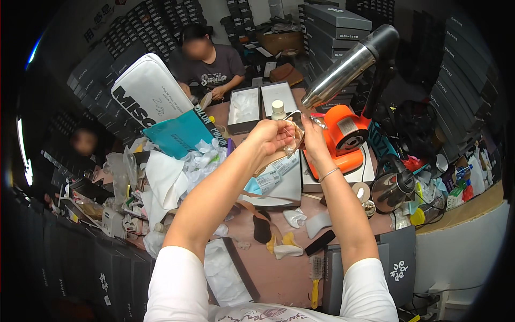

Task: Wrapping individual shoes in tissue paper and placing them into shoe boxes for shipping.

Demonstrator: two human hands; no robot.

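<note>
White-lettered dark boxes (339, 33) stand stacked beyond both hands (272, 138) (316, 144), which grasp a small shiny item (290, 148).

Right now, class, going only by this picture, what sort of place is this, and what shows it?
Probably a shoe workshop or packing room: there are stacked dark boxes, an orange machine, and what looks like an insole.

you wear a white t-shirt (228, 312) whose short, loose left sleeve (177, 282) and right sleeve (367, 290) show soft creases and end in plain hems. on its front, partly cut off by the lower edge, sits a print (273, 314) of dark cursive lettering with pinkish-purple shapes. a thin, silver-coloured bangle (329, 174) rings your right wrist. your left hand (276, 138) and right hand (316, 140) are bare.
</note>
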